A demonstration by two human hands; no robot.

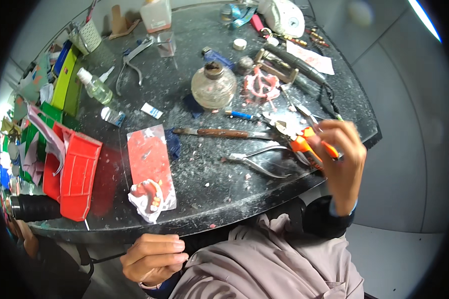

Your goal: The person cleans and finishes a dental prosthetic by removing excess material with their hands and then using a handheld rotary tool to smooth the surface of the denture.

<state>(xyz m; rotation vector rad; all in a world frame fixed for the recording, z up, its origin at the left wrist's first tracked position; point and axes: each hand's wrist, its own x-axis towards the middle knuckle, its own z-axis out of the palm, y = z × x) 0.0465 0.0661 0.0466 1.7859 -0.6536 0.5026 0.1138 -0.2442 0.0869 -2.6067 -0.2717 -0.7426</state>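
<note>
My left hand (154,259) is in front of the table's near edge, fingers curled together; anything between them is hidden. Above the right side of the table is my right hand (345,159), fingers bent and smeared by motion. It overlaps orange-handled pliers (300,143), and whether it touches them does not show. Steel pliers (252,160) lie to its left, below a wooden-handled spatula (222,133). Nearest my left hand on the table, a white dental cast with pink wax and teeth (148,197) rests on the lower end of a red wax sheet (147,149).
A glass spirit burner (213,87) stands mid-table beside a pink wax framework (262,85). Red plastic bins (77,174) and a spray bottle (95,85) are at left. A dark handpiece (295,64) with a cord lies at right. The black table (204,192) curves along its near edge.
</note>
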